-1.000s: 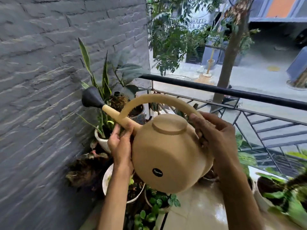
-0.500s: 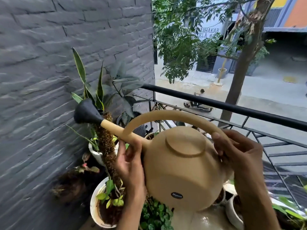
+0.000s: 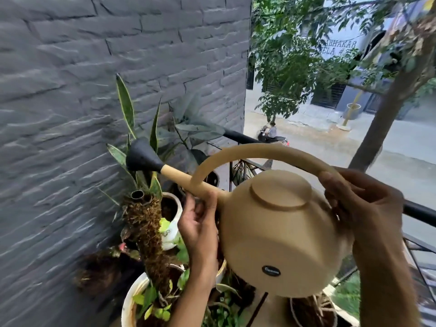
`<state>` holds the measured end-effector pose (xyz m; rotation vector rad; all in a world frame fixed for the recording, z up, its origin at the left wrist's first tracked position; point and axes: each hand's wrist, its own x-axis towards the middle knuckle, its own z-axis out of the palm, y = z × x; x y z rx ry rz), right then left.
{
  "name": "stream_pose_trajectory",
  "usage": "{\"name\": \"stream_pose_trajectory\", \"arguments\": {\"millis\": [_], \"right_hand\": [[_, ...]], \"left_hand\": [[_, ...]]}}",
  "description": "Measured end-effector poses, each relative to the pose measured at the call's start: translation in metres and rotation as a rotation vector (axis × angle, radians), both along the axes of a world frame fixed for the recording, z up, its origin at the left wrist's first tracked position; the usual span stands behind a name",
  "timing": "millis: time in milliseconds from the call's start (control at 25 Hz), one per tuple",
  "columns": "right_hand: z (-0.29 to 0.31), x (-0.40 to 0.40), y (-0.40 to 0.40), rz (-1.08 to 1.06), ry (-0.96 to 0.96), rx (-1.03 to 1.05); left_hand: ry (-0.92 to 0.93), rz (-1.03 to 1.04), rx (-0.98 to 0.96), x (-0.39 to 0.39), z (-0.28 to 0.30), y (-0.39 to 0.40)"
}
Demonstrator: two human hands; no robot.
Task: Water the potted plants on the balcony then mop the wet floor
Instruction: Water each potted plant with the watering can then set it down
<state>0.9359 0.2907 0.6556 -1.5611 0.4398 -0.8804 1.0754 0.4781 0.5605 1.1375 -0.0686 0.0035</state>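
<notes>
Just beyond the left hand (image 3: 198, 228), a rough fibrous moss pole (image 3: 147, 234) rose from a white pot (image 3: 128, 303), with stiff snake plant leaves (image 3: 125, 102) behind it against the ridged grey brick wall (image 3: 70, 114), crowding that side. The black railing (image 3: 417, 210) ran behind the right hand (image 3: 361, 208), with open street beyond. The smooth, round tan watering can (image 3: 280, 241) hung between them: left fingers curled under the spout's base, the right gripping the arched handle, black rose (image 3: 141, 156) pointing at the wall.

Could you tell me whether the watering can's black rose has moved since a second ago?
Cannot tell for certain: the camera itself shifted. Against the snake plant, the rose sits about where it did, beside its leaves, and perhaps a little lower.
</notes>
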Motion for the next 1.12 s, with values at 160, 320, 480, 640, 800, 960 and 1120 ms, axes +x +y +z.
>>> {"name": "stream_pose_trajectory", "arguments": {"millis": [160, 320, 480, 640, 800, 960, 1120], "right_hand": [[-0.010, 0.043, -0.028, -0.019, 0.065, -0.025], [-0.027, 0.095, -0.071, -0.011, 0.138, 0.012], [-0.045, 0.158, -0.129, 0.008, 0.215, 0.042], [-0.057, 0.201, -0.171, 0.015, 0.310, -0.040], [-0.065, 0.228, -0.210, -0.009, 0.357, -0.043], [-0.075, 0.252, -0.237, 0.007, 0.389, -0.009], [-0.079, 0.281, -0.241, 0.075, 0.460, -0.065]], "left_hand": [[0.049, -0.084, 0.060, 0.047, -0.031, -0.043], [0.125, -0.121, 0.155, 0.107, -0.067, -0.096], [0.223, -0.125, 0.169, 0.170, -0.099, -0.156], [0.364, -0.187, 0.235, 0.204, -0.123, -0.210], [0.445, -0.189, 0.252, 0.227, -0.139, -0.252], [0.494, -0.181, 0.223, 0.245, -0.151, -0.272], [0.576, -0.161, 0.154, 0.253, -0.176, -0.270]]}}
